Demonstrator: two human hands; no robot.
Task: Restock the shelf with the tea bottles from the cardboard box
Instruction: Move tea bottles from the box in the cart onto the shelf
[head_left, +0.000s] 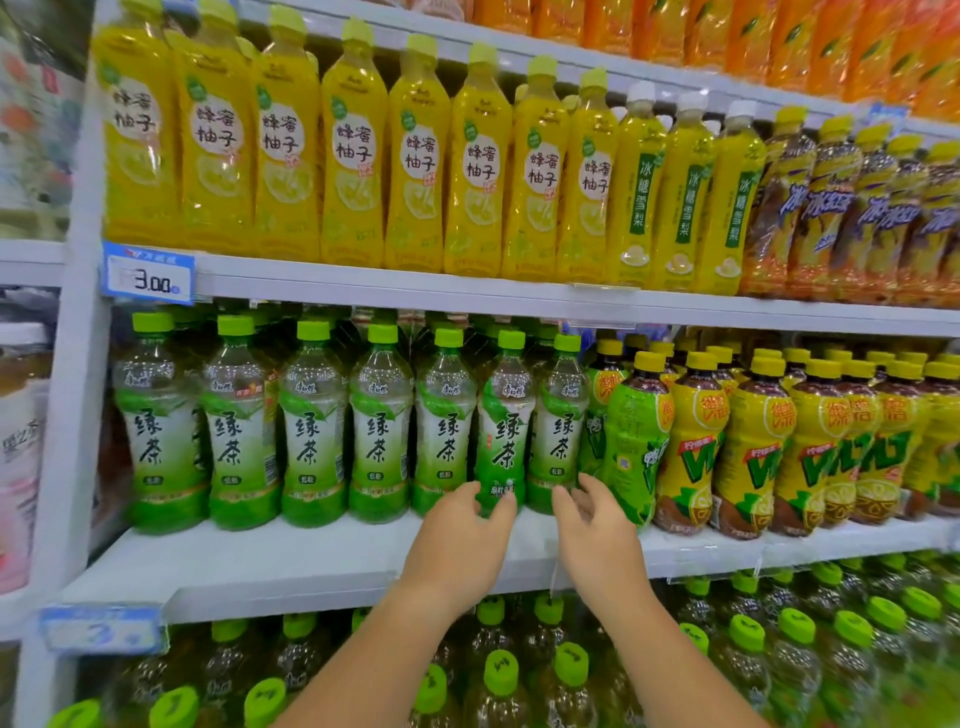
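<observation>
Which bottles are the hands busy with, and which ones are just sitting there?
Part of the job:
- green tea bottle
- left hand
- right hand
- middle shelf

Just sitting there:
- honey citron bottles
- lemon tea bottles
- price tag

Both hands reach to the middle shelf (291, 551), where a row of green tea bottles (311, 426) stands upright at the front edge. The left hand (457, 540) curls its fingers (498, 506) around the base of one darker-labelled green tea bottle (503, 415), sixth in the row. The right hand (597, 525) is spread loosely at the foot of the neighbouring bottle (558, 421); contact is unclear. Lemon tea bottles (748, 447) with yellow caps stand to the right. Above are yellow drink bottles (353, 166) and a price tag (149, 279) reading 3.00.
</observation>
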